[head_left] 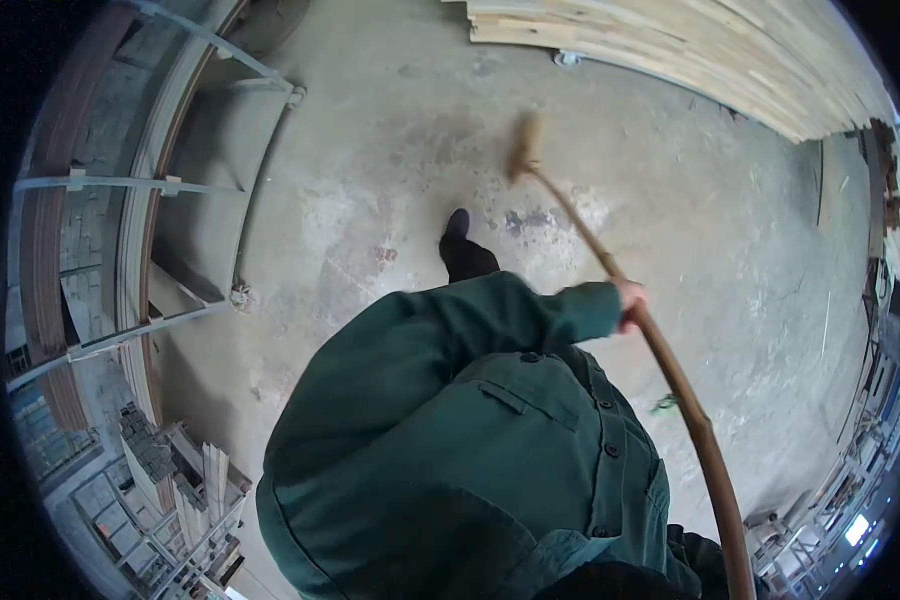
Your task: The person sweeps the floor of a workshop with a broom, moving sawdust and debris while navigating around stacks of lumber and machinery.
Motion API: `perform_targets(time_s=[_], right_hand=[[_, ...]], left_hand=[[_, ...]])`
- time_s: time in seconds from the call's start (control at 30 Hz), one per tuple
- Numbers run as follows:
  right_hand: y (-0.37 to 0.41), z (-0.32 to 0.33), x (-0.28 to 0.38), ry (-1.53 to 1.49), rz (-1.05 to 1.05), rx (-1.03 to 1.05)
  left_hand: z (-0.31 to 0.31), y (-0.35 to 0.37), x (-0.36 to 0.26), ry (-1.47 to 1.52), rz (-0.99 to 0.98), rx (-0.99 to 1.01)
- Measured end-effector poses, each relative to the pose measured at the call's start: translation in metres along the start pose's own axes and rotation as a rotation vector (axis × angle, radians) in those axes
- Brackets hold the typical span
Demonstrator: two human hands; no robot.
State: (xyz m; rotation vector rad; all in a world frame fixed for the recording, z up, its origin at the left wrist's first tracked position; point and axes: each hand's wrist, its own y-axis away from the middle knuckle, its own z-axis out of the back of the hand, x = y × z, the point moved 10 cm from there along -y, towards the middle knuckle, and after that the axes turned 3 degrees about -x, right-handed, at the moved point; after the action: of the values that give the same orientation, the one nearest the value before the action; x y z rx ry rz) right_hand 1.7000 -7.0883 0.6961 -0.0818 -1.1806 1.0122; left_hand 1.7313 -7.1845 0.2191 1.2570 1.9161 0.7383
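Note:
A long broom with a brown wooden handle (708,445) runs from the lower right edge up to the middle of the floor. Its pale head (525,145) is smeared by motion and sits low over the concrete. My left arm, in a dark green sleeve, reaches across my body. At the cuff my left hand (630,303) is wrapped round the lower part of the handle. The upper end of the handle passes out of view at the bottom. My right hand does not show. One dark shoe (457,223) of mine stands near the broom head.
At the left stands a metal rack (150,185) with long boards. Stacked pale planks (650,40) lie on a wheeled base at top right. Wood offcuts (185,480) are at lower left. A small green scrap (664,403) shows beside the handle over the stained concrete floor (360,150).

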Motion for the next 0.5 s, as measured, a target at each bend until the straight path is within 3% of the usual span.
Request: perform_targets(time_s=[0.03, 0.07, 0.1, 0.13, 0.17, 0.2, 0.23, 0.27, 0.3, 0.37, 0.43, 0.5], right_hand=[[-0.008, 0.001, -0.015, -0.005, 0.014, 0.005], [-0.014, -0.01, -0.054, 0.362, -0.15, 0.148], [-0.014, -0.011, -0.096, 0.729, -0.317, 0.285], [-0.016, 0.0, -0.129, 0.538, -0.299, 0.035], [-0.03, 0.0, -0.168, -0.064, -0.089, -0.359], [-0.052, -0.013, -0.213, -0.19, -0.065, -0.469], [-0.087, -0.038, -0.253, -0.248, -0.048, -0.482], [-0.107, -0.063, -0.307, -0.176, -0.354, -0.564], [-0.145, -0.108, -0.348, -0.339, -0.288, -0.19], [-0.216, -0.184, -0.407, -0.61, -0.402, 0.119], [-0.272, -0.228, -0.446, -0.681, -0.29, 0.177], [-0.298, -0.231, -0.48, -0.672, -0.362, 0.151]], left_hand=[[0.037, -0.009, -0.019, 0.148, -0.061, -0.023], [0.081, -0.002, -0.044, 0.178, -0.111, -0.161], [0.125, -0.006, -0.068, 0.17, -0.149, -0.169], [0.165, 0.01, -0.094, 0.219, -0.094, -0.22], [0.219, 0.011, -0.123, 0.223, -0.148, -0.315], [0.263, -0.007, -0.151, 0.347, -0.216, -0.058], [0.309, 0.028, -0.182, 0.343, -0.194, -0.345], [0.364, 0.033, -0.211, 0.244, -0.237, -0.41], [0.466, 0.003, -0.222, 0.093, -0.245, -0.551], [0.542, 0.043, -0.256, 0.361, -0.188, -0.654], [0.61, 0.05, -0.289, 0.438, -0.193, -0.74], [0.647, 0.04, -0.322, 0.413, -0.214, -0.77]])
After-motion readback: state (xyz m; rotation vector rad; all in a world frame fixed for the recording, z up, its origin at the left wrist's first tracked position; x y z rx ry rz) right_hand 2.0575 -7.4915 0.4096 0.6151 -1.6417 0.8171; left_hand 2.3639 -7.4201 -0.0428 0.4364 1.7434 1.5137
